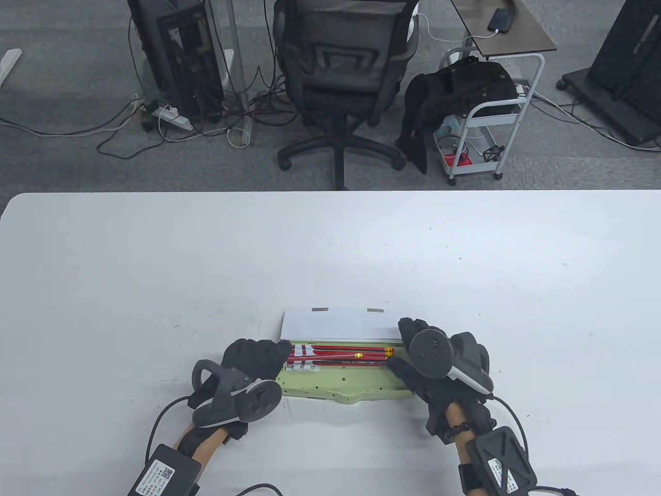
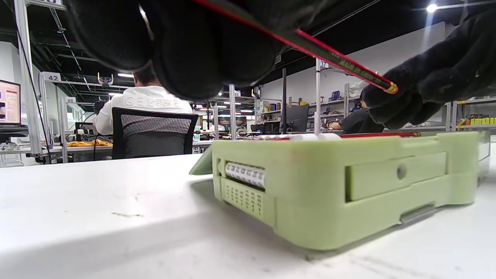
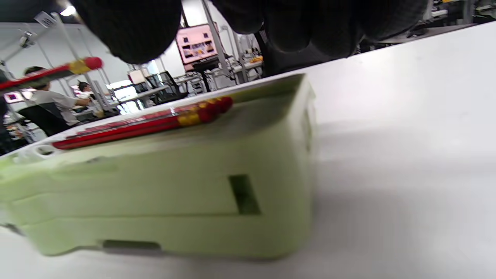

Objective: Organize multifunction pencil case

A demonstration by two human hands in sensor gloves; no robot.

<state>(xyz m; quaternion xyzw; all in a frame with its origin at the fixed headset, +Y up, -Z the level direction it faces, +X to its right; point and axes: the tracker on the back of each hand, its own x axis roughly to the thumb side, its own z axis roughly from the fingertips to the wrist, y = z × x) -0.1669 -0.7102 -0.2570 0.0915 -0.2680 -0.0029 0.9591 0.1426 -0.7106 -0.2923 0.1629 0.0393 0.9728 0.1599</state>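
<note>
A pale green pencil case [image 1: 335, 388] [image 2: 329, 193] [image 3: 155, 186] lies near the table's front edge, its white lid [image 1: 341, 325] folded back. Several red pencils [image 1: 356, 362] [image 3: 147, 124] rest side by side in its top tray. My left hand [image 1: 268, 356] [image 2: 186, 46] is at the case's left end and pinches one red pencil [image 2: 333, 58] [image 3: 58, 73], held slanted above the tray. My right hand [image 1: 408, 338] [image 2: 434, 81] hovers at the case's right end, fingers loosely curled close to that pencil's eraser tip. Whether they touch it is hidden.
The white table [image 1: 155, 289] spreads wide to the left, right and far side of the case. Beyond its far edge stand an office chair [image 1: 335, 77] and a white cart [image 1: 490, 119]. Glove cables trail off the front edge.
</note>
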